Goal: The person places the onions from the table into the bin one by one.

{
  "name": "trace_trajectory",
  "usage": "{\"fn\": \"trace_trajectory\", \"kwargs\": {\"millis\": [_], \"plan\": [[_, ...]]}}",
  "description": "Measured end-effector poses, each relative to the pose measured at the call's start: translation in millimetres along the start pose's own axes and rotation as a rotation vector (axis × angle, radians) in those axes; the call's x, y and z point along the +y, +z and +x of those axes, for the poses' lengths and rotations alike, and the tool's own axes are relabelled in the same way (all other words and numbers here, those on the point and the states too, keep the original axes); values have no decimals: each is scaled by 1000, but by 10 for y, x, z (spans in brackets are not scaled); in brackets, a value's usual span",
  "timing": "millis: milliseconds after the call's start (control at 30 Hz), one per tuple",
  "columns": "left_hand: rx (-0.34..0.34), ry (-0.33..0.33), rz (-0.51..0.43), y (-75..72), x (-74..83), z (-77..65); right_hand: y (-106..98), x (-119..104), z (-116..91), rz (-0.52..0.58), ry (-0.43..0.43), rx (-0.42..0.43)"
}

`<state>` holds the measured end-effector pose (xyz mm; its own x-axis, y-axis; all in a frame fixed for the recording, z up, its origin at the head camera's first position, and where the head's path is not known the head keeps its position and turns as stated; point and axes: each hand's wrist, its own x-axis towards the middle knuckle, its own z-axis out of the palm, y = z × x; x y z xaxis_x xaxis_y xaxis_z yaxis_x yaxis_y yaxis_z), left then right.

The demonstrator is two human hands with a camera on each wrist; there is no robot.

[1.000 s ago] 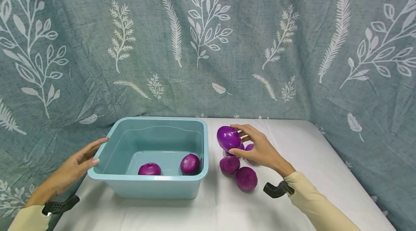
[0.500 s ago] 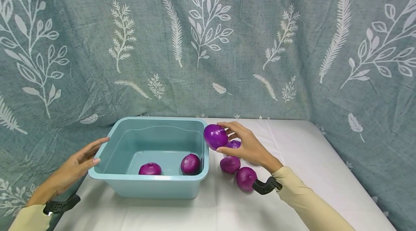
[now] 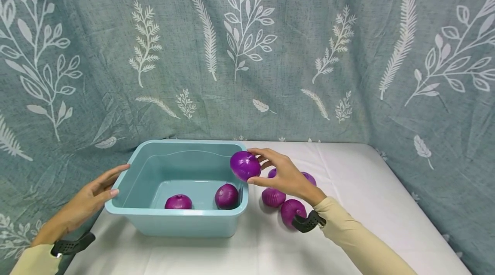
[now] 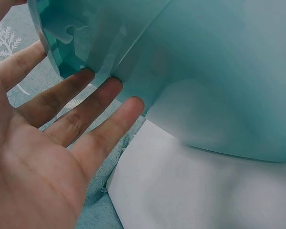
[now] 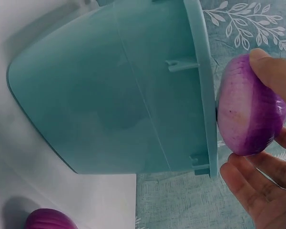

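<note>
My right hand (image 3: pixel 284 176) pinches a shiny purple onion (image 3: pixel 245 166) between thumb and fingers, over the right rim of a light blue plastic bin (image 3: pixel 181 224). In the right wrist view this onion (image 5: pixel 248 107) is just beside the rim; whether they touch I cannot tell. At the bin's left side, my left hand (image 3: pixel 87 200) rests with extended fingers against the rim, and its fingers (image 4: pixel 102 126) lie along the outer wall. Two purple onions are inside the bin, one near the front (image 3: pixel 178 201), the other at the right (image 3: pixel 227 196).
Several more onions lie on the white table (image 3: pixel 185 258) right of the bin, including a ridged onion (image 3: pixel 273 197), a darker onion (image 3: pixel 292 212) and one partly behind the right hand (image 3: pixel 310 178). A patterned teal cloth (image 3: pixel 247 94) hangs behind.
My right hand has carried the onion leftward from above the group on the table to the bin's right rim. The left hand and the bin have stayed in place.
</note>
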<state>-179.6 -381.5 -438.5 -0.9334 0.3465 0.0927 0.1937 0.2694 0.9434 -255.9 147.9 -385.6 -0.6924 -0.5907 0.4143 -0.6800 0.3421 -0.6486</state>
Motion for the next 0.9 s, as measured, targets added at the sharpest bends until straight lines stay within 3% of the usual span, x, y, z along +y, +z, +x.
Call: {"fn": "trace_trajectory", "kwargs": {"millis": [200, 600, 900], "plan": [[-5, 3, -4, 11, 5, 4, 18, -28, 5, 12, 40, -11], [-22, -15, -2, -4, -4, -9, 80, -35, -39, 136, -48, -58], [-28, -13, -10, 3, 29, -20, -97, 249, -218, -6, -45, 37]]}}
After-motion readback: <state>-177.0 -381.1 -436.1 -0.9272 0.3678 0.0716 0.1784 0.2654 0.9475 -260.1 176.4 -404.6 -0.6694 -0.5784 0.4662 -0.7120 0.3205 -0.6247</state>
